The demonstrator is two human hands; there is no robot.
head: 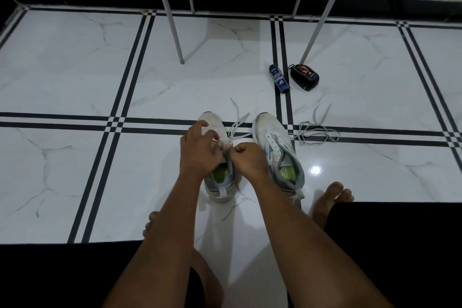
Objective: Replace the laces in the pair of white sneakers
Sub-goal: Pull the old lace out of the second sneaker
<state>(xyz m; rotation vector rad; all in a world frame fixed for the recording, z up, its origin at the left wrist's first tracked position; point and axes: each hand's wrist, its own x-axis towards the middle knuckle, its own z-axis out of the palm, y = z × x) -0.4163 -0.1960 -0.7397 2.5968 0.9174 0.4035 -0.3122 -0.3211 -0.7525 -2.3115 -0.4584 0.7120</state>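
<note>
Two white sneakers with grey collars and green insoles stand side by side on the floor, toes away from me. Both hands work over the left sneaker [217, 130]. My left hand [200, 150] pinches its white lace [237, 127] near the tongue, fingers curled. My right hand [246, 157] is a fist gripping the lace at the top eyelets. The lace's loose ends trail toward the toe. The right sneaker [276, 142] has bare eyelets. A loose grey-white lace [317, 132] lies coiled on the floor to its right.
A dark blue tube [279, 78] and a black shoe-polish sponge case [304, 77] lie beyond the right sneaker. A white metal rack [172, 20] stands at the back. My bare feet [330, 197] and knees flank the sneakers on the marble tiles.
</note>
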